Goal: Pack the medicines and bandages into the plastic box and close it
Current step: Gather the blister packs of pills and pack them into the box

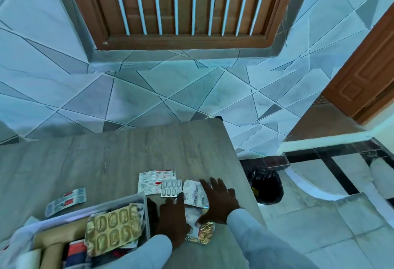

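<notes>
An open plastic box [119,201] sits at the lower left of the grey table. Inside it lie a gold blister strip [114,228], rolled bandages [51,256] and other packs. My left hand [172,224] lies flat on a small pile of strips beside the box, fingers fairly straight. My right hand [219,201] spreads open over a crumpled silver strip [193,192], thumb near a gold foil strip [205,233]. A silver blister pack [171,187] and a white-and-red strip [152,180] lie just beyond. A blue-and-red strip [66,200] rests left of the box.
The table [128,151] ends at its right edge near my right hand. A black bin [266,185] stands on the tiled floor below that edge. A tiled wall with a wooden window frame is behind the table, and a wooden door [366,72] at right.
</notes>
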A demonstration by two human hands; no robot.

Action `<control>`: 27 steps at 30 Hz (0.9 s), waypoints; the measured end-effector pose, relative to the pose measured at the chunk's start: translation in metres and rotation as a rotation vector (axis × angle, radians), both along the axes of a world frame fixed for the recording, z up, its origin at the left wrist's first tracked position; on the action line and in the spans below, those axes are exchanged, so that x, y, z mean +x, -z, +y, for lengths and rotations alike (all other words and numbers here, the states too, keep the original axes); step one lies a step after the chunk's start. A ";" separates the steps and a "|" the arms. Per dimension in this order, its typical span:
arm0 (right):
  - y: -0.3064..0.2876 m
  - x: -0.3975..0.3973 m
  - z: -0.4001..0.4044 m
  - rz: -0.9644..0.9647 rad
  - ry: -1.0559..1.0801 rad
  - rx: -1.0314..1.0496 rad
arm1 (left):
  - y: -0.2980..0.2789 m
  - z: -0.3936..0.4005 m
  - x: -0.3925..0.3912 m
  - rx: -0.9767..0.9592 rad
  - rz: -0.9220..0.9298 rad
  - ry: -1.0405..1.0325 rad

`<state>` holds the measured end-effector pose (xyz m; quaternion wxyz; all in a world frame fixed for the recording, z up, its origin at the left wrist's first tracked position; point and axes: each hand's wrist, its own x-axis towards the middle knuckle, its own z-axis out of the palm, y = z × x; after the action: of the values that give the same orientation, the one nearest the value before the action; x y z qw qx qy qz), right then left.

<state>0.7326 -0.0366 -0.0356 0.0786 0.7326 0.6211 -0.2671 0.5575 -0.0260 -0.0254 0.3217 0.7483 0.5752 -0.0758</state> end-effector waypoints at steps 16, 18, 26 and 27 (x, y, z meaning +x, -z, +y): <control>0.011 -0.012 -0.021 0.352 0.427 0.059 | -0.014 0.030 0.013 -0.320 -0.333 -0.488; 0.012 -0.012 -0.023 0.428 0.465 0.070 | -0.013 0.031 0.011 -0.348 -0.352 -0.518; -0.006 -0.003 -0.028 0.779 0.613 0.063 | -0.026 0.028 0.003 -0.401 -0.526 -0.538; -0.013 -0.004 -0.027 0.800 0.598 0.068 | -0.032 0.029 0.001 -0.395 -0.552 -0.517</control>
<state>0.7284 -0.0634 -0.0225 -0.2697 0.7211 0.3737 -0.5174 0.5586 0.0027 0.0062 0.6092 0.4956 0.6107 0.1016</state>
